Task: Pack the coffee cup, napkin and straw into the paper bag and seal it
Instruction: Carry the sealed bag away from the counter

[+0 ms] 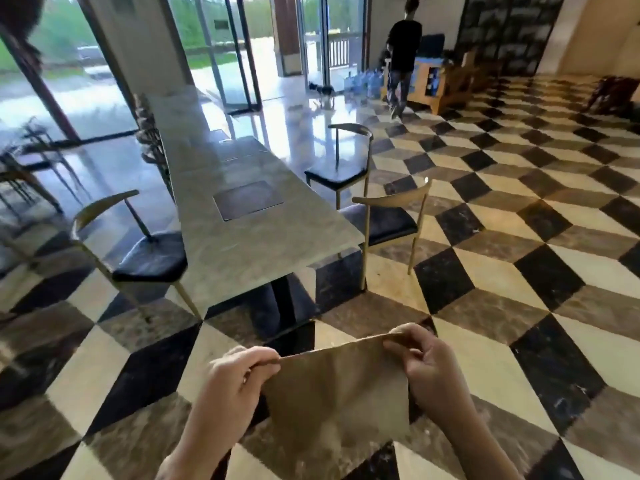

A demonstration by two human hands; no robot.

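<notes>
A brown paper bag (332, 393) hangs in the air low in the head view, above the checkered floor. My left hand (235, 379) pinches the top edge at its left corner. My right hand (422, 362) pinches the same edge at its right corner. The top edge is pulled taut and flat between the two hands, so the bag's mouth looks closed. Whatever is inside the bag is hidden. No coffee cup, napkin or straw shows anywhere in view.
A long marble table (242, 220) stands ahead, with dark-seated chairs on its left (138, 251) and right (384, 223). A person (401, 57) walks away at the far end, near water bottles (363, 81) and a wooden cabinet. Glass doors line the left.
</notes>
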